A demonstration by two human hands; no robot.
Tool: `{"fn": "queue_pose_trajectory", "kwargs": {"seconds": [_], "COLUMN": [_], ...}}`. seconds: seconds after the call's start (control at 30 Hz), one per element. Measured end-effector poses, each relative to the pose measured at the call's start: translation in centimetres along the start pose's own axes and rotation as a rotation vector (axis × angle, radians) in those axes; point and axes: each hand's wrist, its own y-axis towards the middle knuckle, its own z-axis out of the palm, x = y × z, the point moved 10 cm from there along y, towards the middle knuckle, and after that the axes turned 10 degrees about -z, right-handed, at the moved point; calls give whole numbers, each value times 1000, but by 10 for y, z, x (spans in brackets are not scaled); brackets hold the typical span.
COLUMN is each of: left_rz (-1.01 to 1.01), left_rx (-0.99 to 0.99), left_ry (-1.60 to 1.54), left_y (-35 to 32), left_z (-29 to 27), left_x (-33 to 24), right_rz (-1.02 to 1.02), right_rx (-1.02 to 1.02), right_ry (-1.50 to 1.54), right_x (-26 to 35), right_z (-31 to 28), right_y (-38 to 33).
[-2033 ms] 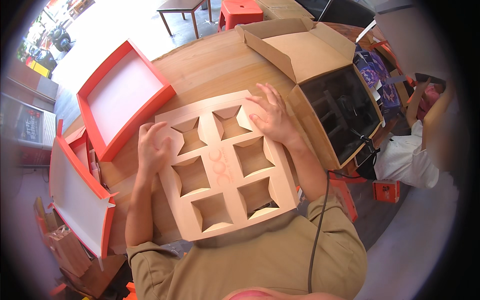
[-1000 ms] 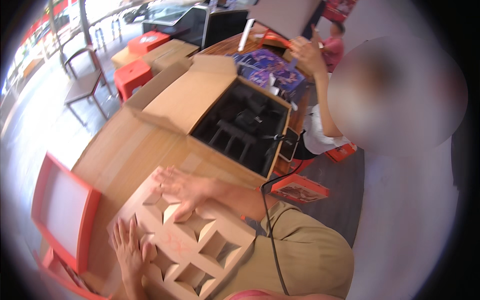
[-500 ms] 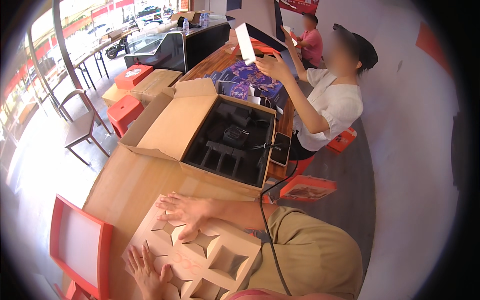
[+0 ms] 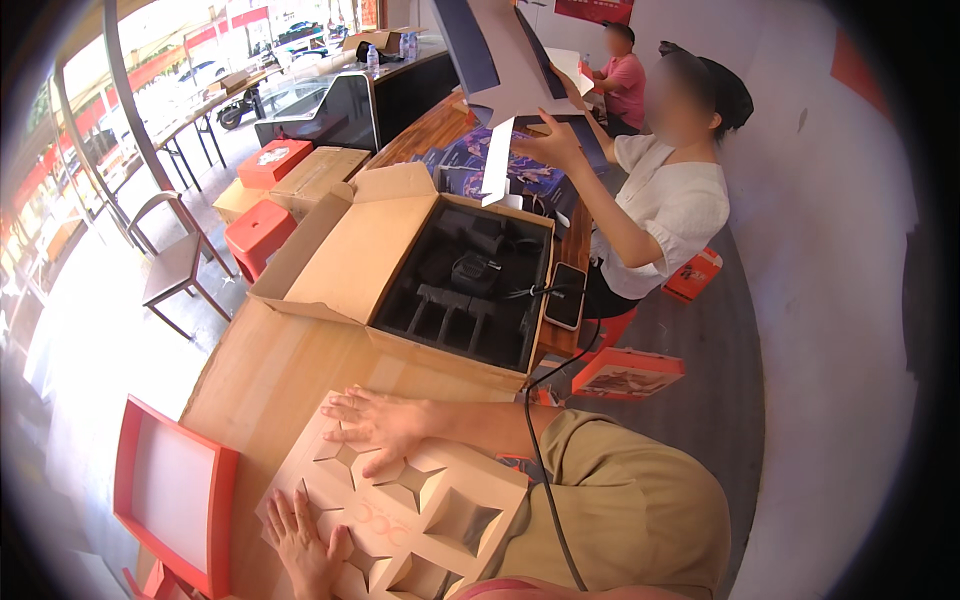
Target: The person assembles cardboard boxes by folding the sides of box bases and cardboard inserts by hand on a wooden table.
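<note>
Fingers (image 4: pixel 352 413) of left hand (image 4: pixel 305 550) and right hand (image 4: pixel 388 428) spread, laid on cardboard insert (image 4: pixel 385 520), near side of wooden table (image 4: pixel 280 360). Tabletop strip lies between insert and far carton (image 4: pixel 345 265); red tray (image 4: pixel 222 520) just left. Insert's near edge cut off by frame; hands hide part of surface. Long axis runs far left to near right.

Here's a street-front shop, it seems, doubling as a packing room! Cars (image 4: pixel 203 72) line the bright street outside; a glass-panelled counter (image 4: pixel 350 120) stands near the front. Cartons (image 4: pixel 322 172) crowd a red stool (image 4: pixel 260 236), a chair (image 4: pixel 174 268) beside it. Packaging everywhere: printed boxes (image 4: pixel 467 160) on the dark bench (image 4: pixel 412 144), a co-worker (image 4: pixel 665 190) raising a folded sheet (image 4: pixel 515 75), a cut-out cardboard insert (image 4: pixel 398 508) and red tray (image 4: pixel 165 480) up close.
</note>
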Motion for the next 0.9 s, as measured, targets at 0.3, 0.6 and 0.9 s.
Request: {"fn": "queue_pose_trajectory", "kwargs": {"seconds": [0.3,0.6,0.9], "left_rz": [-57,-69,-17], "left_rx": [-2,3,-60], "left_ry": [29,27,-40], "left_y": [-2,0,-6], "left_z": [-7,-1,-28], "left_x": [-1,5,14], "right_rz": [25,25,104], "right_rx": [37,37,-8], "right_ry": [42,28,45], "right_x": [-2,2,-12], "right_z": [2,-4,-9], "right_y": [3,1,3]}}
